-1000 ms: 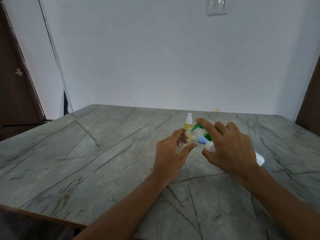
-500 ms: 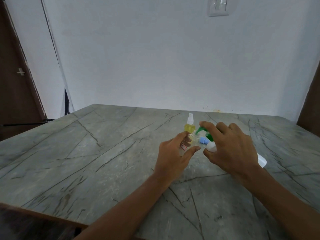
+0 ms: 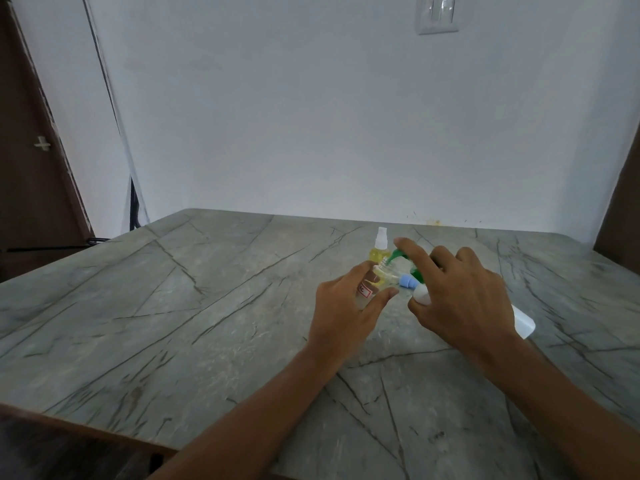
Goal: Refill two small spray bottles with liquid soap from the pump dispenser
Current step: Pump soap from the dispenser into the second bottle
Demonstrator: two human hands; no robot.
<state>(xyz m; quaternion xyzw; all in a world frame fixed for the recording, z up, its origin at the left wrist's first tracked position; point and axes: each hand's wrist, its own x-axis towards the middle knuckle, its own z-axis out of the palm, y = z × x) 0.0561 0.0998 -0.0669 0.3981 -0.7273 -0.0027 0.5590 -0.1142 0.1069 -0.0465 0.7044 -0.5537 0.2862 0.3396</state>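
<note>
Left grip (image 3: 341,306) pinched a clear bottle (image 3: 375,278), uncapped and tilted, just right of frame centre. Right grip (image 3: 457,299) was wrapped round the white dispenser (image 3: 523,322), forefinger on its green pump (image 3: 398,255), spout at the bottle's neck. A second bottle (image 3: 379,249), yellow-filled and capped, stood just behind. A blue cap (image 3: 406,281) lay on the worktop (image 3: 173,306) between the grips.

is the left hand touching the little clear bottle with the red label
Touching. The head view shows the left hand gripping the clear bottle, thumb on one side and fingers curled round the other.
</note>
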